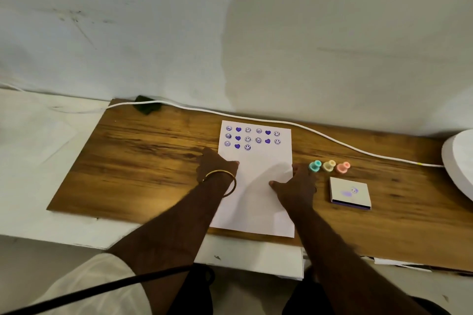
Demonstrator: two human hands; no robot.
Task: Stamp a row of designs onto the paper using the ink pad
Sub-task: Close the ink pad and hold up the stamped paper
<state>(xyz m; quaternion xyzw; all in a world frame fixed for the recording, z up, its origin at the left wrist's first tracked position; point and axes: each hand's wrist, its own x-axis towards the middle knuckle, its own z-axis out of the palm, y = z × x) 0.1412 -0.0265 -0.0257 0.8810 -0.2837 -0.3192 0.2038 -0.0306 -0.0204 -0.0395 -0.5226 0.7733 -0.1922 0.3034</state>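
A white paper point(256, 202) lies on the wooden board point(143, 161). Two full rows of purple smileys and hearts point(252, 134) fill its top, and a third row holds three marks. My left hand point(217, 166), with a gold bangle on the wrist, rests on the paper's left edge. My right hand point(294, 184) lies flat on the paper's right edge, fingers reaching toward the teal stamp point(314, 166). A yellow stamp point(329, 165) and a pink stamp point(343, 167) stand beside it. The closed ink pad point(350, 196) sits below them. Neither hand holds anything.
A white cable point(320, 134) runs along the back of the board near the wall. A dark green object point(148, 107) lies at the board's back left corner. A white round object point(460, 161) sits at the far right edge.
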